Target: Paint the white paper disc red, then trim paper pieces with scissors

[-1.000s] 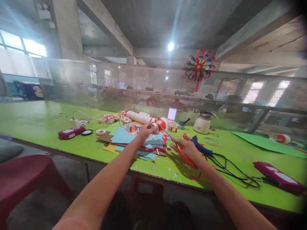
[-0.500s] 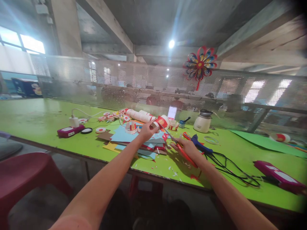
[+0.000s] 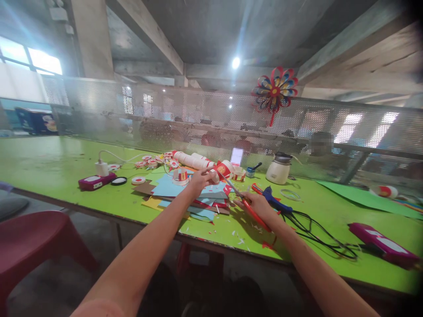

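Note:
Over the paper pile, my left hand (image 3: pixel 200 181) grips a red and white paper cup (image 3: pixel 223 170) with a gold print on its side. My right hand (image 3: pixel 258 206) is wrapped around the red handles of a pair of scissors (image 3: pixel 251 212). The blades reach up and left to the cup's edge, touching or nearly so; how far they cut in I cannot tell. Below both hands lie sheets of blue coloured paper (image 3: pixel 172 187), with brown, yellow and red ones among them. A cut cup piece (image 3: pixel 181 177) stands on the sheets to the left.
Stacked paper cups (image 3: pixel 191 160) lie behind. A blue glue gun (image 3: pixel 276 201) with black cables rests right of my right hand. Farther off stand a white kettle (image 3: pixel 278 169) and a phone (image 3: pixel 236 156). Purple power strips (image 3: pixel 96 181) sit at both sides; paper scraps dot the green table (image 3: pixel 125 207).
My left hand's fingers have shifted slightly on the cup, and the cup has turned a little. The scissors stay at its edge. The view has moved very slightly.

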Tool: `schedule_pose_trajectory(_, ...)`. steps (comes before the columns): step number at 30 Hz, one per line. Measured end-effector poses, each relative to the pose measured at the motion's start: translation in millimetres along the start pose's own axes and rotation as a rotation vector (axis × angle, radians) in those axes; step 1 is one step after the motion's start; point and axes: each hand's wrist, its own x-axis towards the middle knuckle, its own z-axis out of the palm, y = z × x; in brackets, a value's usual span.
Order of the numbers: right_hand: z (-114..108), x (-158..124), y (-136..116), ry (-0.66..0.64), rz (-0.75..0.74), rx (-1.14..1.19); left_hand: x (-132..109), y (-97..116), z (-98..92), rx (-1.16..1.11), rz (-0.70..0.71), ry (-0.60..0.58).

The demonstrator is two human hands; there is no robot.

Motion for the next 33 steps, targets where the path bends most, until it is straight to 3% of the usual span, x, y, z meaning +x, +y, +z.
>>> schedule_pose_trajectory(14, -5.3, 1.1, -6.3, -0.073, 0.080, 0.042, 2.1, -11.2, 3.1, 0.097, 0.046, 0.120)
schedule_pose_trajectory(24, -0.9, -0.5, -7.0, -0.035, 0.059, 0.055, -0.6, -0.5, 0.5, -0.149, -0.064, 0.012)
schedule_pose_trajectory(33, -4.0, 0.6, -11.2, -0.070, 0.065, 0.071, -3.5, 1.8, 6.5, -0.181, -0.034, 0.058)
